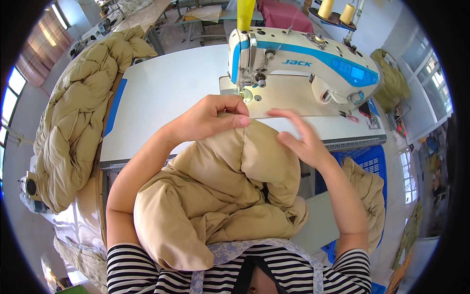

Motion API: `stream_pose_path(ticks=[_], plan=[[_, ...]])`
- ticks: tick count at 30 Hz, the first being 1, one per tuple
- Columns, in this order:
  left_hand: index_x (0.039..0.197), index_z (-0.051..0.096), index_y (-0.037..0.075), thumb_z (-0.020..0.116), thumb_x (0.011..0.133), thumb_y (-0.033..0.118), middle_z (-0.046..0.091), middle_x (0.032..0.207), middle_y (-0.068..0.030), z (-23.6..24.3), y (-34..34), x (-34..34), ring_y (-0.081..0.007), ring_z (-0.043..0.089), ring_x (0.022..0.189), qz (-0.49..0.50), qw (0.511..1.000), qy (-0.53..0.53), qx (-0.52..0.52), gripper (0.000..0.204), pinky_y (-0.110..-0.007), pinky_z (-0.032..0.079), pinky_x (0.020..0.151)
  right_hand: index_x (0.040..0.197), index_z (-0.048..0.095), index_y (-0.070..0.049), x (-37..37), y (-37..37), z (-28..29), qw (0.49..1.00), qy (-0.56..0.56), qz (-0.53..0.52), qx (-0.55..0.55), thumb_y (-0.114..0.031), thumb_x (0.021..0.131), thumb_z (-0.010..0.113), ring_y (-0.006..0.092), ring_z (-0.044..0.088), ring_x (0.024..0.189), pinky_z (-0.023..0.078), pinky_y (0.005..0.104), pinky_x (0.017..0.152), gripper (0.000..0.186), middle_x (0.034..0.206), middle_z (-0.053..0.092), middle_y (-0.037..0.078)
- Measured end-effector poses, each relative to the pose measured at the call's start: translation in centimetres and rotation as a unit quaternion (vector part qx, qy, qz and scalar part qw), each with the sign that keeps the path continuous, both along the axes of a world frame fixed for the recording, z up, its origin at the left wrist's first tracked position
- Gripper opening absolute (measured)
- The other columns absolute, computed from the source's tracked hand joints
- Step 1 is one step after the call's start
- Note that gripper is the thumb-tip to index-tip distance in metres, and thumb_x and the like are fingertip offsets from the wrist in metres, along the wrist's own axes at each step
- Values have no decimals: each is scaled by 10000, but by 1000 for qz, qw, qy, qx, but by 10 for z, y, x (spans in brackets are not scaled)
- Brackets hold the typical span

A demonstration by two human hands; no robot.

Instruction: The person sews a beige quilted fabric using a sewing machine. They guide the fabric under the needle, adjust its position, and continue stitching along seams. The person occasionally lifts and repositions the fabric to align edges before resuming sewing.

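Note:
A puffy khaki padded garment (220, 186) lies bunched across my lap and rises to the front edge of the sewing table. My left hand (215, 117) pinches its upper edge between thumb and fingers. Just to the right, my right hand (301, 139) hovers beside the garment, thumb and forefinger apart, slightly smeared by motion. Beyond both hands stands a white and blue sewing machine (293, 61), its needle area (243, 93) just past my left hand. Folds hide most of the garment's shape.
More khaki padded garments (78, 108) are heaped along the left side. A blue plastic basket (377, 169) with khaki fabric (364, 191) stands at the right. Small red-handled snips (349, 116) lie on the white table (161, 93). Yellow thread cones (346, 13) stand behind the machine.

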State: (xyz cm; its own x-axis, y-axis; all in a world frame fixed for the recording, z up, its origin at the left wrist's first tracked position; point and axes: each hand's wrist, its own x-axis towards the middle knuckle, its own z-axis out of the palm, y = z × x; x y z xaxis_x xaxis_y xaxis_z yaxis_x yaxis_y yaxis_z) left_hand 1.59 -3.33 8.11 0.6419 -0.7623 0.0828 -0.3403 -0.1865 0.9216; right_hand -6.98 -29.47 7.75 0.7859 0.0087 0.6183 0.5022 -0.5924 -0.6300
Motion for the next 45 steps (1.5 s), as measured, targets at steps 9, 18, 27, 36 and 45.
stream_pose_path(ticks=[9,18,27,36,45], plan=[[962,653,17,796,853,237,613,818,-44,43,22,-26,-136,562,709,116,946,-270,133,284,-294,466,647,952,699,-71,9,-61,44,941,153,116,-280,-381,892,733,232,670,779,518,378,714,318,835,671,141],[967,645,30,796,818,207,577,910,-79,15,2,-11,-237,575,760,129,916,-375,63,276,-346,475,684,933,697,-77,18,-35,-36,960,254,84,-81,-415,878,727,267,671,792,519,398,717,344,836,664,163],[978,666,69,764,825,112,562,850,-55,30,-15,-1,-197,550,695,85,927,-364,19,186,-308,458,616,954,696,-79,29,-15,-39,958,272,74,-59,-427,878,715,277,670,819,519,400,732,357,866,667,166],[972,657,55,728,818,72,605,859,-60,27,-25,-3,-207,569,701,115,940,-315,62,170,-318,475,653,975,694,-81,38,-10,-43,957,277,64,-54,-439,879,703,287,668,846,519,403,748,371,897,670,169],[969,699,7,693,897,122,635,875,-76,15,-20,15,-183,598,784,100,978,-174,49,135,-304,482,743,996,693,-84,51,-9,-46,955,284,58,-58,-452,879,692,297,666,873,519,406,763,386,928,673,171]])
